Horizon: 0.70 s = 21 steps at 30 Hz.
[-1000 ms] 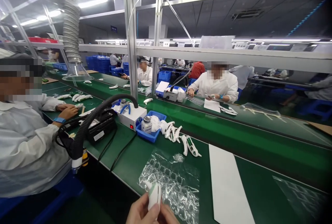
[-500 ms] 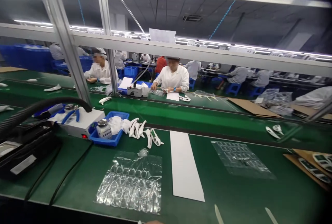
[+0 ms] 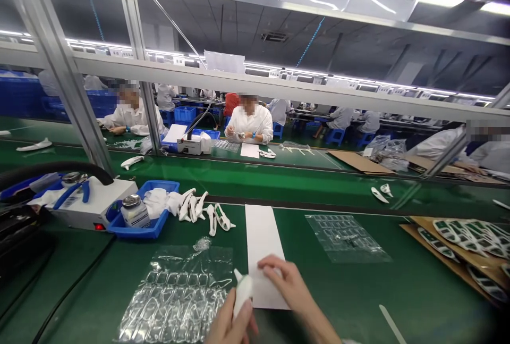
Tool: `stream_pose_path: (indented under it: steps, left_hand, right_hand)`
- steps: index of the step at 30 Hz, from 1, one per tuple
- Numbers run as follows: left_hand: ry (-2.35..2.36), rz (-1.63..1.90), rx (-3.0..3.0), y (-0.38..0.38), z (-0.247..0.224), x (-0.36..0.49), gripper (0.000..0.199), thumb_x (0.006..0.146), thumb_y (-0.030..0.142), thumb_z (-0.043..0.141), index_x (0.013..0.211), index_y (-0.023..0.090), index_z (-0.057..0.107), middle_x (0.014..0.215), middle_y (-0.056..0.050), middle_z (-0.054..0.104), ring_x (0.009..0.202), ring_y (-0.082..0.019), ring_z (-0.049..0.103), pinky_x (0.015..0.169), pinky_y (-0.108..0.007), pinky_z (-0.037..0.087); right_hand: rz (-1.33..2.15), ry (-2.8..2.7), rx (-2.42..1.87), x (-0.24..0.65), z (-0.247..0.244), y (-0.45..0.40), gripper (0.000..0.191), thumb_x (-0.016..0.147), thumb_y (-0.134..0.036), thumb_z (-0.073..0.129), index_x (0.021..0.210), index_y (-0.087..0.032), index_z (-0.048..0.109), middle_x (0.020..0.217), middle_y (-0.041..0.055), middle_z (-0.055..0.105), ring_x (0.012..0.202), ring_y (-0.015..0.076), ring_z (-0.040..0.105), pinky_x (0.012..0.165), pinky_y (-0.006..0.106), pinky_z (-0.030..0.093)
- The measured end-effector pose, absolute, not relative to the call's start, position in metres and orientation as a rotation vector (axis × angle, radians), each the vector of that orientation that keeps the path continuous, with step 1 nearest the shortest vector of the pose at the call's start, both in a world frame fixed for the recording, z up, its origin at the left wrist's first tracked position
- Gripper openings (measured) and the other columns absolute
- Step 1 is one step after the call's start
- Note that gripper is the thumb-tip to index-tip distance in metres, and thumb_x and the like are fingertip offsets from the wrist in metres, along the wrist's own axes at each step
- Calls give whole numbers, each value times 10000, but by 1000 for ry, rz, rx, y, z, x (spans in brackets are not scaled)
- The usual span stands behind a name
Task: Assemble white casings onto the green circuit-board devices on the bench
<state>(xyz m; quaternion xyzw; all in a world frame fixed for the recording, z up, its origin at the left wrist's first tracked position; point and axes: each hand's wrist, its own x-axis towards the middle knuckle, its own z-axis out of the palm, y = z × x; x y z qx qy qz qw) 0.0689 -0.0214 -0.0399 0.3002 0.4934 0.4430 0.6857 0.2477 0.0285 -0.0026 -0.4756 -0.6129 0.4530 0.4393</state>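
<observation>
My left hand [image 3: 233, 320] grips a white plastic part [image 3: 243, 293] upright near the bottom centre, its narrow tip pointing up. Just right of it, my right hand [image 3: 285, 280] hovers over a white paper strip [image 3: 261, 237], fingers bent and apart, holding nothing. A clear plastic sheet of moulded pockets [image 3: 175, 301] lies to the left of my left hand. Beyond it, several white handle-like parts [image 3: 193, 206] are grouped beside a blue tray [image 3: 137, 231], which holds a metal-capped bottle [image 3: 135, 211] and white cloth.
At the left stands a white box [image 3: 93, 203] with blue pliers on it. Another clear sheet [image 3: 346, 237] lies right of the paper. Cardboard [image 3: 414, 237] carries white frames at the far right. A green belt [image 3: 287, 179] runs behind the bench, and people in white sit beyond.
Both hands have come into view from the bottom, the left one with a white part. The camera view has turned to the right, so the bench items appear further left.
</observation>
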Motion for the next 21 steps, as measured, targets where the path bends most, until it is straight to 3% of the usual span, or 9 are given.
stream_pose_path:
  steps: [2,5,7,16,21]
  left_hand:
    - [1034,1021,619,-1,-33,85,590,645,651,686,938,143,620,625,-30,640,484,-159,585,458,-257,474]
    - [1024,1067,406,20,-32,98,555,626,631,725,844,135,602,700,-57,661,700,-213,679,707,-322,551]
    - [1033,1085,319,26,-37,101,575,607,614,752,879,131,601,757,-74,678,777,-237,697,773,-338,540]
    - [1044,1074,305,26,-46,101,538,569,629,767,750,146,612,739,-65,669,767,-220,693,710,-288,515]
    - [1040,1076,320,26,-47,103,643,473,721,739,735,143,635,723,-54,665,746,-204,678,714,-281,512]
  right_hand:
    - [936,-1643,-1210,264,-4,62,199,818,-340,617,801,-198,755,809,63,655,816,232,572,802,353,413]
    - [935,-1721,-1210,266,-16,89,150,794,-257,615,799,-199,753,798,43,609,757,198,538,736,322,405]
    - [957,-1775,-1206,260,-24,93,133,768,-210,624,789,-202,755,788,37,604,758,196,530,713,310,399]
    - [886,-1792,-1293,248,-39,90,110,709,-118,596,656,-201,644,734,14,569,783,214,478,772,349,316]
    - [916,-1727,-1284,248,-40,90,103,770,-197,560,668,-200,572,733,9,545,764,205,458,768,350,308]
